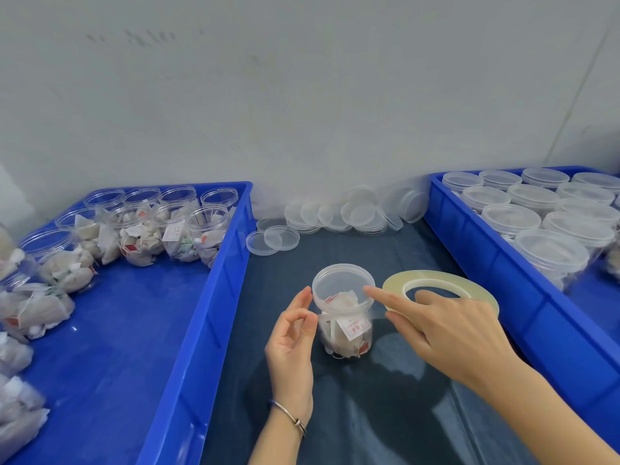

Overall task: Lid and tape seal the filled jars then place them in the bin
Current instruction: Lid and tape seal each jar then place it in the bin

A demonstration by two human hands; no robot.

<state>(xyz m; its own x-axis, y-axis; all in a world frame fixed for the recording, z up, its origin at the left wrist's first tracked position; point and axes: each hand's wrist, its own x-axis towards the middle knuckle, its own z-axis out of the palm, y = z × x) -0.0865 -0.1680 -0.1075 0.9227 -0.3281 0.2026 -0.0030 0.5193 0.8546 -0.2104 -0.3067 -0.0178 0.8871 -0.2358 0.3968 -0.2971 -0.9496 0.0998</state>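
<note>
Head view: right grip [449, 330] clasps tape roll [439, 286], partly hidden; left grip [292, 333] loose beside jar [345, 317].

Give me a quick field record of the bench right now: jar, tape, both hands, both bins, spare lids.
jar: upright on the dark mat, filled with tea bags, lid on
tape roll: held by the right hand, just right of the jar
right hand: forefinger touching the lid rim
left hand: at the jar's left side, thumb and forefinger pinched together; tape between them cannot be seen
left bin: filled jars without lids
right bin: lidded jars
spare lids: piled by the wall between the bins
</note>
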